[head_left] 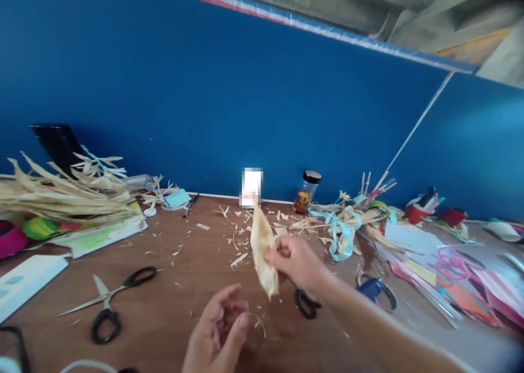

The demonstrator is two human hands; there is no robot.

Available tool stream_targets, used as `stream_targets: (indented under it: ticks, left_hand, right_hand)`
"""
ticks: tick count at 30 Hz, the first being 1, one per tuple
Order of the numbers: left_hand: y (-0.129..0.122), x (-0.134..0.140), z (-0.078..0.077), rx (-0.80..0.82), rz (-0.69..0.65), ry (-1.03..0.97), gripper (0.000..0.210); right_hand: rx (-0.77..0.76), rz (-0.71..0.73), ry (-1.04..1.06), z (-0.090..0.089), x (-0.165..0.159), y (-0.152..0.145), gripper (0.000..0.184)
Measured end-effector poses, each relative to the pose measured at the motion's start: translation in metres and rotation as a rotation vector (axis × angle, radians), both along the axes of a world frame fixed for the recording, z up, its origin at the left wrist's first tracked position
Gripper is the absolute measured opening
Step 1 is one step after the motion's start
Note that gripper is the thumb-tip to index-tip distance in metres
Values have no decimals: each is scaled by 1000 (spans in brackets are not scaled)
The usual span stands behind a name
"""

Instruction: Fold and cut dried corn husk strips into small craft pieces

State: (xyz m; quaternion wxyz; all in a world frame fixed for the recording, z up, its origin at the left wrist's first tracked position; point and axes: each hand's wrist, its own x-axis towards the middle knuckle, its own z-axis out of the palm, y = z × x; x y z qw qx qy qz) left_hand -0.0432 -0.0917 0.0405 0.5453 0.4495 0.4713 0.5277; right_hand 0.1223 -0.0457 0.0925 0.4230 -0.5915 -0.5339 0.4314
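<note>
My right hand (298, 261) pinches a pale dried corn husk (264, 242) between thumb and fingers, above the middle of the brown table. The husk hangs lengthwise, its narrow end pointing to the back and its ragged end toward me. Lower and to the left, my left hand (216, 329) is open, fingers loosely curled and apart from the thumb, with nothing in it. A thin greenish-yellow strand (258, 324) lies beside its thumb. Partly behind my right wrist shows a black looped handle (307, 306); the rest of that tool is hidden.
Open scissors (105, 299) lie at left, near a white power strip (33, 283). A husk pile (61, 198) fills the back left. Husk scraps (239, 244) litter the middle. Behind stand a lidded jar (307, 193) and a blue partition (229, 100). Light-blue ribbon (341, 236) lies at right.
</note>
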Motion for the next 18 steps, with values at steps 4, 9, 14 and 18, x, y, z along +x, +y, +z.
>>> stream_targets:
  ticks: [4,9,14,18]
  left_hand:
    - [9,14,7,-111,-72,-278,39]
    - [13,14,-4,-188,-72,-342,25]
    - [9,12,-9,-128,-29,-232,27]
    - [1,12,-8,-126,-22,-210,31]
  right_hand:
    - [30,-5,50,-16,-40,-47,13]
    - [14,-142,309,-46,-58,-56,27]
    - [73,-288,415,-68,-69,-58,31]
    - [127,-380,367,-70,-75,-69,30]
